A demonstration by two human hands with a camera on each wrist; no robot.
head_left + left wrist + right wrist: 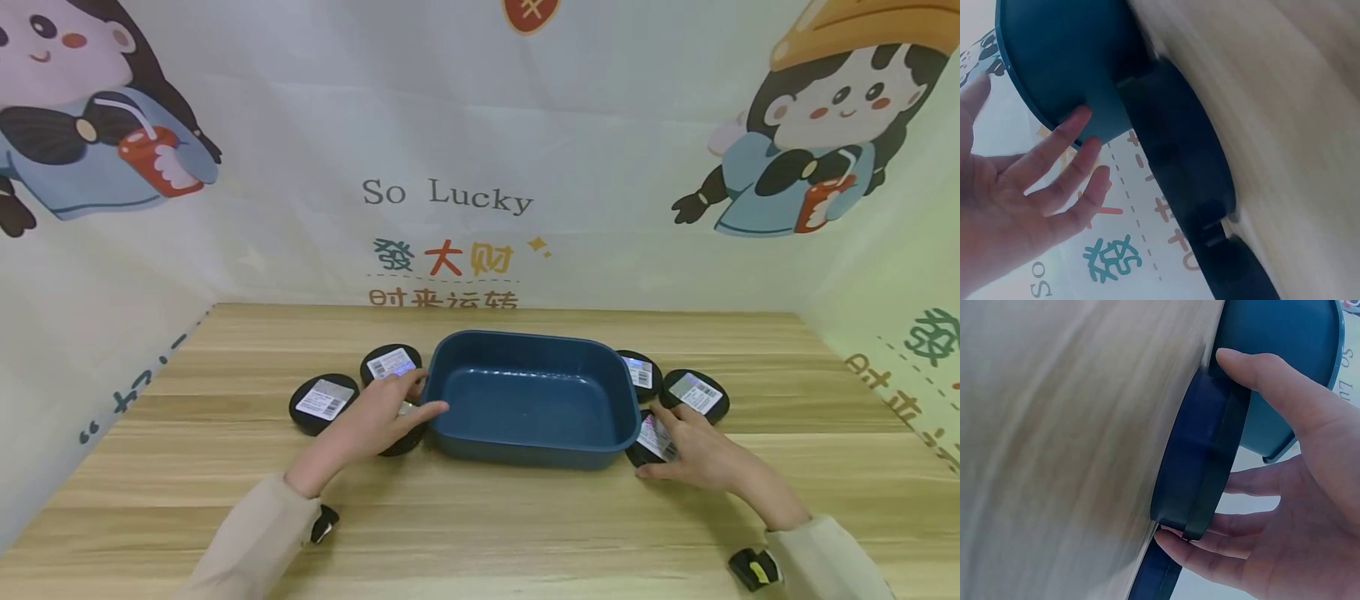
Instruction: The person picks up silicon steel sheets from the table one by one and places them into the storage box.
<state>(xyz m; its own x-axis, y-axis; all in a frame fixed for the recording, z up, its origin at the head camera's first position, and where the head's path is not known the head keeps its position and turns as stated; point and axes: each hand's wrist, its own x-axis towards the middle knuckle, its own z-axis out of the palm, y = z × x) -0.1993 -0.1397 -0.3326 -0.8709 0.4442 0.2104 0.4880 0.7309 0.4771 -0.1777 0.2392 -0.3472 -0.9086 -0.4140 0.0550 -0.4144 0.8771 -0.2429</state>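
Observation:
A dark blue rectangular tray [529,406] stands mid-table with nothing in it. Round black lidded tins with white labels lie on both sides of it. My left hand [377,414] hovers with straight, spread fingers over one tin [1180,164] against the tray's left wall [1060,59]; its fingertips [1083,115] reach the tray's rim. My right hand [692,447] grips a tin [651,437] at the tray's right front corner, thumb [1254,370] on one side of the tin [1200,450] and fingers [1192,545] on the other.
Two more tins [324,402] [390,363] lie left of the tray and two [640,372] [695,393] lie right of it. Printed cartoon backdrop walls [450,200] close the wooden table [480,517] at the back and sides.

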